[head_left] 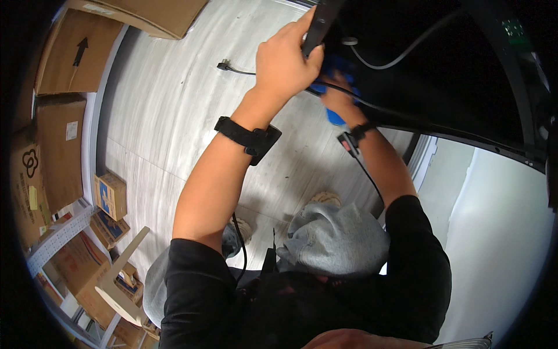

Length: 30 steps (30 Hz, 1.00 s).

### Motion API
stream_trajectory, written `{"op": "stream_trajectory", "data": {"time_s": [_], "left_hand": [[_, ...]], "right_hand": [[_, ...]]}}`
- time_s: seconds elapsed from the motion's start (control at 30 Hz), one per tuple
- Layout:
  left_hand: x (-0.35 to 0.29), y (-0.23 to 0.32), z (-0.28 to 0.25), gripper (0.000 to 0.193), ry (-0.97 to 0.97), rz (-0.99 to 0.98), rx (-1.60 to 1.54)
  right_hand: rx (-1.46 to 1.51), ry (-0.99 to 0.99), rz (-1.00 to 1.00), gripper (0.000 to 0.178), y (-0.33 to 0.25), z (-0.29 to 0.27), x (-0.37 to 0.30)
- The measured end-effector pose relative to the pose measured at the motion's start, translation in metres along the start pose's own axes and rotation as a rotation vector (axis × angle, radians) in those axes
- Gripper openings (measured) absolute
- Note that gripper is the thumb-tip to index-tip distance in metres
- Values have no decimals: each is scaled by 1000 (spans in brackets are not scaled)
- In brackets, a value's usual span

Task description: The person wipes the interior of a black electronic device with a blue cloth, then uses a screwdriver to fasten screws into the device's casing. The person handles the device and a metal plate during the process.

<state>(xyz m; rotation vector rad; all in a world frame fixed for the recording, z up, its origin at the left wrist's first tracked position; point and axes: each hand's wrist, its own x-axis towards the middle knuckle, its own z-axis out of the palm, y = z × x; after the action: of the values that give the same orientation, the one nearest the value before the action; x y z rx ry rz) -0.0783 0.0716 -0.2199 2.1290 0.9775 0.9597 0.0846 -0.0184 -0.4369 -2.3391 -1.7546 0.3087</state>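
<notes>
Blue cloth (pixel 336 87) sits bunched in the right hand (pixel 340 102), pressed against the underside of a large black panel (pixel 442 70) near a black cable (pixel 401 55). The left hand (pixel 285 61) is closed around the black panel's dark edge just beside it. Cardboard boxes (pixel 58 151) line the pale floor (pixel 168 116).

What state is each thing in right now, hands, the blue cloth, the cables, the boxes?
Left hand: closed around a black bar.
Right hand: pressing a blue cloth, mostly hidden behind the left hand.
Blue cloth: bunched up.
Black cable: running across the right hand.
Loose plug: unplugged, lying on the floor.
Cardboard boxes: closed, stacked at left.
</notes>
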Motion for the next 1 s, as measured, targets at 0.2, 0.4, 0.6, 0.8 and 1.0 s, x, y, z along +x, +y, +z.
{"op": "stream_trajectory", "data": {"time_s": [0.2,0.4,0.6,0.8,1.0], "left_hand": [[-2,-7,1,29,5,4,25],[0,-6,0,27,-45,-15,-3],[-1,-6,0,29,-27,16,2],[-1,-3,0,30,-7,17,25],[-1,0,-3,32,-31,-17,58]], "right_hand": [[111,-202,25,54,-18,28,-9],[-76,-140,-11,56,21,7,-66],[-136,-232,114,55,44,-11,-72],[-280,-101,-185,39,12,26,-40],[-382,-58,-253,36,-25,23,-33]]}}
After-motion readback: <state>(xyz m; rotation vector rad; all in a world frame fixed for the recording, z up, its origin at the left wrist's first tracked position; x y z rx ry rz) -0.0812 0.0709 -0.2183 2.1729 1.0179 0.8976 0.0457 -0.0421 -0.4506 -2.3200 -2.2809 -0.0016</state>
